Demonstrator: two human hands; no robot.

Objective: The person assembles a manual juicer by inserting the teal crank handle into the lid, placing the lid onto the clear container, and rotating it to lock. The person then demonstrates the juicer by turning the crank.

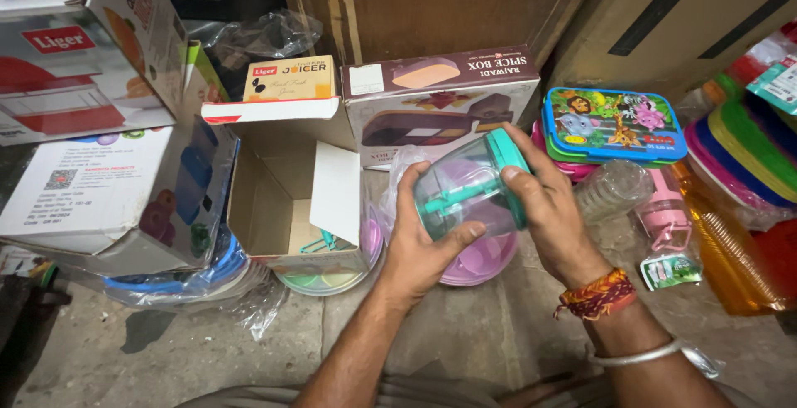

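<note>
Both my hands hold a clear plastic jar (465, 192) with a teal lid and a teal blade part inside, tipped on its side above the floor. My left hand (419, 242) cups the jar's body from below, thumb across the front. My right hand (544, 205) grips the teal lid end, fingers curled over the rim. An orange thread band and a metal bangle circle my right wrist. Just left of the jar stands an open cardboard box (286, 200) with its flaps up and a teal wire piece lying inside.
A purple carton (440, 101) lies behind the jar. Printed cartons (100, 159) are stacked at left. A cartoon lunch box (614, 124), a clear bottle (610, 190), a pink bottle (664, 217) and coloured lids (747, 159) crowd the right. Pink plates (481, 263) rest on the concrete floor.
</note>
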